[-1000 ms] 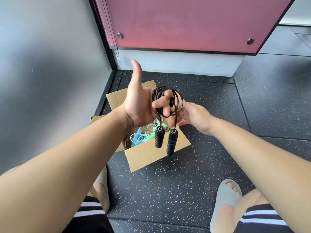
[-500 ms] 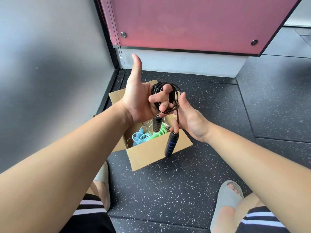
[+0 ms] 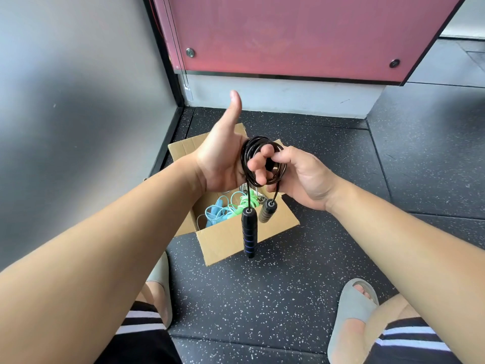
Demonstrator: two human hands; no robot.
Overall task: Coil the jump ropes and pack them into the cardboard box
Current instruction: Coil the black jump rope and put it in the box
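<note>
Black cord of a jump rope [image 3: 262,161] sits looped round the curled fingers of the left hand [image 3: 223,164] above the open cardboard box [image 3: 228,240], apparently to keep the coil's shape. The right hand [image 3: 301,177] pinches the loops, seemingly to steady them. The nearer handle [image 3: 248,232] hangs near vertical, tip down towards the box, where green and blue ropes [image 3: 231,208] lie.
</note>
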